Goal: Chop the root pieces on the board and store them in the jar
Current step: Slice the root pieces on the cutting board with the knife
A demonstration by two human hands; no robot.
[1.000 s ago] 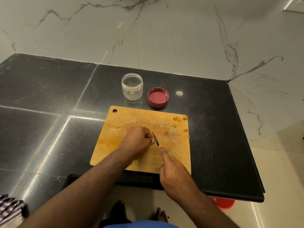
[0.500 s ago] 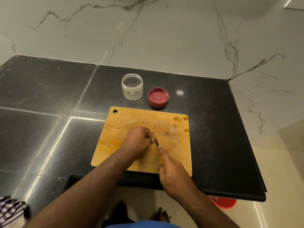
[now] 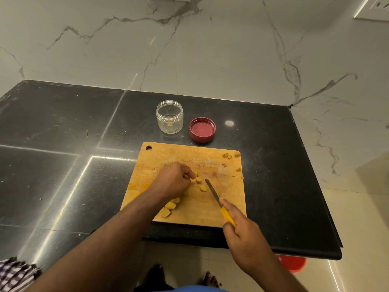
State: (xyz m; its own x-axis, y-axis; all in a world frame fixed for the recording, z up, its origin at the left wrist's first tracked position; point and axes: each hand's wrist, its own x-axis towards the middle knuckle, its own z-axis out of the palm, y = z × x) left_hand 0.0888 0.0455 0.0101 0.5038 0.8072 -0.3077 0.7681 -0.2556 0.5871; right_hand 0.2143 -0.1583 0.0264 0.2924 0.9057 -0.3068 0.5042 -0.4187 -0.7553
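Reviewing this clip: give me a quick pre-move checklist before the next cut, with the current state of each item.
1. Knife gripped: ok, right hand holds the yellow handle.
2. Blade clear of the left hand: ok, a gap shows between them.
3. Piece steadied: ok, left fingers pinch a root piece.
4. Pieces on the cutting board: ok, none on the counter.
5. Jar ready: ok, open and upright, lid beside it.
6. Blade sharpness: cannot tell.

Left hand [image 3: 175, 179] curled, fingertips down; right hand [image 3: 242, 232] gripping handle.
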